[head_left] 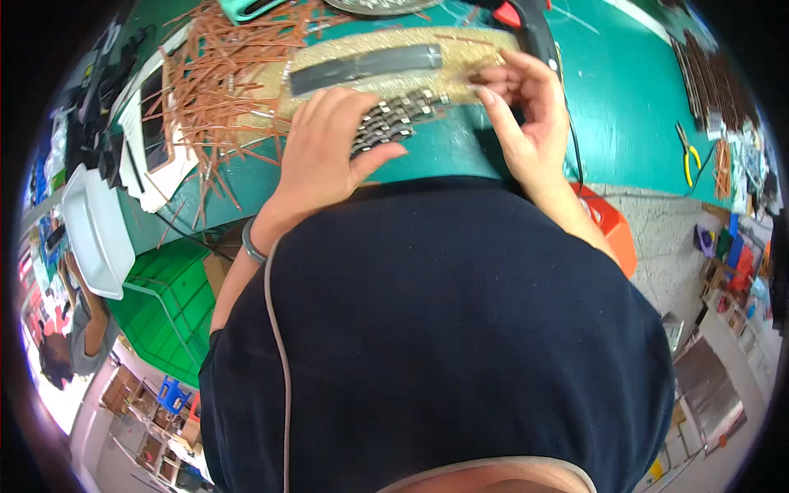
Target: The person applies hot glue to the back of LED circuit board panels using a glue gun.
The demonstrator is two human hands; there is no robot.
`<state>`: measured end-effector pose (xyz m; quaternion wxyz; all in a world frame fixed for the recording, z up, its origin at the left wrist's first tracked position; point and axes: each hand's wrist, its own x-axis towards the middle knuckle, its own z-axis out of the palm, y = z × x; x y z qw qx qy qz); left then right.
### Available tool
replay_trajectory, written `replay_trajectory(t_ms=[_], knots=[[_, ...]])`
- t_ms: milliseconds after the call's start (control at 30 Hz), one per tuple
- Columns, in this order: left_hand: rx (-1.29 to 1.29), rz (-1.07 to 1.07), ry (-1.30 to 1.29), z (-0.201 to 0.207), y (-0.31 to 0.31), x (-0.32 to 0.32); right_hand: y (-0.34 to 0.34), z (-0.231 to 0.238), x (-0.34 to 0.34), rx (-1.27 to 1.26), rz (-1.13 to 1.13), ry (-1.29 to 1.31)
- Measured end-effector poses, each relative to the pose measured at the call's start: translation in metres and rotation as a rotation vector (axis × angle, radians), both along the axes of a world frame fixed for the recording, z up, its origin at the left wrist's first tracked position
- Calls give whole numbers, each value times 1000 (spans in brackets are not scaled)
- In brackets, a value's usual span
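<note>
My left hand (325,144) is closed round a bundle of dark pieces with shiny metal ends (390,123), its thumb along the near side and its fingers over the left end. To the right of the bundle is my right hand (530,107), fingers curled and thumb pointing toward the bundle's end. Motion smears those fingertips, and whether they pinch anything cannot be made out. Both hands are over the near edge of a yellowish, glittery pad (362,45). A dark grey strip (366,67) lies across this pad, just beyond the bundle.
Many thin reddish-brown strips (222,90) lie heaped at left on the green table (616,107). A black tool with a red part (538,33) stands beyond my right hand. Yellow-handled pliers (690,160) and dark rods (711,78) are at right. A white tub (94,234) stands left.
</note>
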<state>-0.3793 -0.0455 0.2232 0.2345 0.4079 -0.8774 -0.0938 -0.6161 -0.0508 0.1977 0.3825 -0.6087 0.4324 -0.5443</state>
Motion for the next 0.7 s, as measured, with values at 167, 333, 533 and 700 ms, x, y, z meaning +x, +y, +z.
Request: replay_trajectory(t_ms=[167,333,533,700], knots=[[1328,-142,1904,17,-19,14,7,4,2,79,-24,24],[1297,-109,1973,34,-15,16,12,9,3,82,-15,118],[1306,-167,2014,34,-14,19,9,11,5,78,-5,189],[1309,-215,2056,33,-19,22,7,12,6,77,-12,223]])
